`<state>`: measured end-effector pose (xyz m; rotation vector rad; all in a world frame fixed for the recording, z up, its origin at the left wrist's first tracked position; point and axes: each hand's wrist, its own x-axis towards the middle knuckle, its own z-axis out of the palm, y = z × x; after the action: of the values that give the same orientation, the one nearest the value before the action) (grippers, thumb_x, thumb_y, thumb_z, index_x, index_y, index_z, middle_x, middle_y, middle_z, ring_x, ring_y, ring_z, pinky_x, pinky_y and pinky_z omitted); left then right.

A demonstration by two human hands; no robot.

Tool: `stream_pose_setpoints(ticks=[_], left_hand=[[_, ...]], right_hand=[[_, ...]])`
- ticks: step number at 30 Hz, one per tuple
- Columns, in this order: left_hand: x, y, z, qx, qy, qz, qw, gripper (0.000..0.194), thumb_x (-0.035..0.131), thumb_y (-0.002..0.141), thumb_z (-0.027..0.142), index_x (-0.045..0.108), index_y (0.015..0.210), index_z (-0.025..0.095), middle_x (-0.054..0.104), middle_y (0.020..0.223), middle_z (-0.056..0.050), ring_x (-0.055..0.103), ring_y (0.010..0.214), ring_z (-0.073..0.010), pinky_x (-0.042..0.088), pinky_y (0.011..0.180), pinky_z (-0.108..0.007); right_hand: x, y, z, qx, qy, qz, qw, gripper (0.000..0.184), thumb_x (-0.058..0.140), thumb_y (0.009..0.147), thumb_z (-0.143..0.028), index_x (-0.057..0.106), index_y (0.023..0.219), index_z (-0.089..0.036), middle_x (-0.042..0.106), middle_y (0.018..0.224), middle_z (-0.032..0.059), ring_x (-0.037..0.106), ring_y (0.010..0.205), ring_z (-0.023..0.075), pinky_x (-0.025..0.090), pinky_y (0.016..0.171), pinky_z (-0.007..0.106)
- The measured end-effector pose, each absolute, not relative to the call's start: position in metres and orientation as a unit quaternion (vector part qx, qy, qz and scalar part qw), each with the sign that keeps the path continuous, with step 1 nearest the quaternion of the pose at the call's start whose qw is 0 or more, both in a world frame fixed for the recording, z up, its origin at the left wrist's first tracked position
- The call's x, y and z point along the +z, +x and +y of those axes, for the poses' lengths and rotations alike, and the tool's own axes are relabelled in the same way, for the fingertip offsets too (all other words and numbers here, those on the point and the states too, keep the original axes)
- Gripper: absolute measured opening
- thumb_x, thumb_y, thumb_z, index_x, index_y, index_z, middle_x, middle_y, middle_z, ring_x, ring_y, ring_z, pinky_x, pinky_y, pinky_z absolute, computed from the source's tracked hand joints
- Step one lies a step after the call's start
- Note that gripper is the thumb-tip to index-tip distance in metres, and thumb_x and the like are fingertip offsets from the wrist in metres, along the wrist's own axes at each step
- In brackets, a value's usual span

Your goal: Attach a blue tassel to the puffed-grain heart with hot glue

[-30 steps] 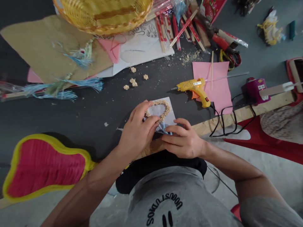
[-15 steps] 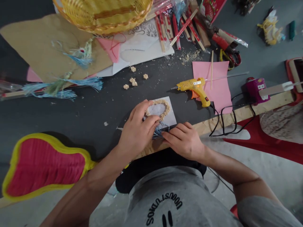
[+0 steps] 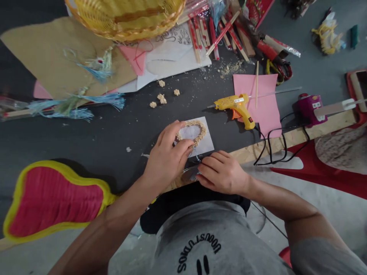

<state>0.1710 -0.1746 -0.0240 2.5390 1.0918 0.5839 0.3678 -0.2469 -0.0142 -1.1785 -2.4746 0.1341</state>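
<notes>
A small white card (image 3: pixel 204 142) lies on the dark table near its front edge, with a ring of small beige beads (image 3: pixel 198 130) on it. My left hand (image 3: pixel 166 157) presses down on the card's left side, fingers curled over the ring's lower edge. My right hand (image 3: pixel 222 172) sits just below the card, its fingers pinched on a pale blue tassel (image 3: pixel 194 167) that hangs from the ring toward me. Most of the tassel is hidden between my hands.
A yellow glue gun (image 3: pixel 236 107) rests on pink paper (image 3: pixel 263 101), its black cord (image 3: pixel 269 143) running over the wooden table edge. Loose beige beads (image 3: pixel 161 96), blue tassels (image 3: pixel 77 105), a yellow basket (image 3: pixel 126 17), sticks (image 3: pixel 212 34) and a red-and-yellow cushion (image 3: pixel 54 198) lie around.
My right hand slid down and toward me from the card's lower edge, drawing the blue tassel out. My left hand stayed on the card.
</notes>
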Motion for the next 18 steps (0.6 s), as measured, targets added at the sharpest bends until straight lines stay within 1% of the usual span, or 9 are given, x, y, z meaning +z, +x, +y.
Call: stream_pose_setpoints(ticks=[2, 4, 5, 7, 9, 10, 14, 18], left_hand=[[-0.0241, 0.171, -0.1746, 0.206, 0.889, 0.379, 0.152, 0.011, 0.054, 0.096, 0.021, 0.065, 0.099, 0.018, 0.051, 0.138, -0.016, 0.049, 0.137, -0.0336, 0.048, 0.11, -0.052], [-0.0249, 0.1708, -0.1745, 0.207, 0.89, 0.378, 0.147, 0.01, 0.055, 0.096, 0.021, 0.065, 0.099, 0.018, 0.051, 0.138, -0.016, 0.049, 0.136, -0.033, 0.048, 0.11, -0.051], [-0.0256, 0.1706, -0.1745, 0.208, 0.89, 0.378, 0.145, 0.01, 0.056, 0.096, 0.021, 0.064, 0.099, 0.019, 0.051, 0.138, -0.015, 0.049, 0.136, -0.0325, 0.049, 0.11, -0.05], [-0.0269, 0.1702, -0.1745, 0.21, 0.889, 0.38, 0.145, 0.009, 0.056, 0.096, 0.022, 0.064, 0.099, 0.019, 0.051, 0.138, -0.013, 0.049, 0.136, -0.0314, 0.049, 0.109, -0.049], [-0.0276, 0.17, -0.1745, 0.213, 0.887, 0.383, 0.149, 0.009, 0.056, 0.095, 0.022, 0.064, 0.099, 0.02, 0.051, 0.139, -0.013, 0.049, 0.136, -0.0314, 0.049, 0.11, -0.05], [-0.0276, 0.17, -0.1745, 0.213, 0.886, 0.382, 0.151, 0.01, 0.056, 0.095, 0.022, 0.064, 0.099, 0.02, 0.051, 0.139, -0.013, 0.049, 0.136, -0.0321, 0.049, 0.11, -0.051], [-0.0257, 0.1705, -0.1748, 0.209, 0.887, 0.381, 0.158, 0.01, 0.055, 0.095, 0.021, 0.065, 0.099, 0.018, 0.052, 0.138, -0.016, 0.049, 0.137, -0.0349, 0.048, 0.11, -0.054], [-0.0249, 0.1711, -0.175, 0.202, 0.884, 0.39, 0.162, 0.01, 0.056, 0.095, 0.022, 0.065, 0.099, 0.02, 0.052, 0.14, -0.014, 0.049, 0.137, -0.034, 0.048, 0.11, -0.054]], right_hand=[[-0.0157, 0.3673, -0.2465, 0.05, -0.432, -0.878, 0.2, 0.024, 0.057, 0.096, -0.029, 0.063, 0.075, -0.019, 0.063, 0.072, 0.0006, 0.053, 0.069, 0.0156, 0.038, 0.064, 0.031], [-0.0167, 0.3671, -0.2464, 0.055, -0.447, -0.871, 0.196, 0.022, 0.057, 0.096, -0.023, 0.062, 0.075, -0.019, 0.063, 0.071, 0.0004, 0.053, 0.069, 0.0156, 0.039, 0.064, 0.031], [-0.017, 0.3671, -0.2466, 0.06, -0.455, -0.867, 0.195, 0.02, 0.055, 0.097, -0.02, 0.063, 0.079, -0.019, 0.064, 0.073, 0.0007, 0.054, 0.069, 0.0155, 0.04, 0.065, 0.031], [-0.0171, 0.3674, -0.2473, 0.075, -0.473, -0.857, 0.192, 0.016, 0.05, 0.098, -0.015, 0.065, 0.096, -0.016, 0.066, 0.078, 0.0025, 0.056, 0.07, 0.0158, 0.043, 0.067, 0.032], [-0.0166, 0.3683, -0.2478, 0.086, -0.487, -0.849, 0.186, 0.02, 0.047, 0.1, -0.016, 0.063, 0.112, -0.011, 0.069, 0.083, 0.0055, 0.058, 0.073, 0.0167, 0.045, 0.068, 0.033], [-0.0162, 0.369, -0.248, 0.088, -0.488, -0.849, 0.183, 0.022, 0.047, 0.101, -0.016, 0.062, 0.115, -0.01, 0.069, 0.085, 0.0067, 0.059, 0.074, 0.0174, 0.046, 0.069, 0.033], [-0.0143, 0.3721, -0.2483, 0.088, -0.472, -0.859, 0.18, 0.022, 0.045, 0.098, -0.01, 0.067, 0.102, -0.01, 0.069, 0.09, 0.0088, 0.058, 0.08, 0.0187, 0.047, 0.071, 0.034], [-0.0121, 0.3722, -0.2492, 0.077, -0.465, -0.861, 0.192, 0.027, 0.043, 0.097, -0.007, 0.069, 0.103, -0.012, 0.067, 0.093, 0.0085, 0.055, 0.08, 0.0188, 0.045, 0.07, 0.034]])
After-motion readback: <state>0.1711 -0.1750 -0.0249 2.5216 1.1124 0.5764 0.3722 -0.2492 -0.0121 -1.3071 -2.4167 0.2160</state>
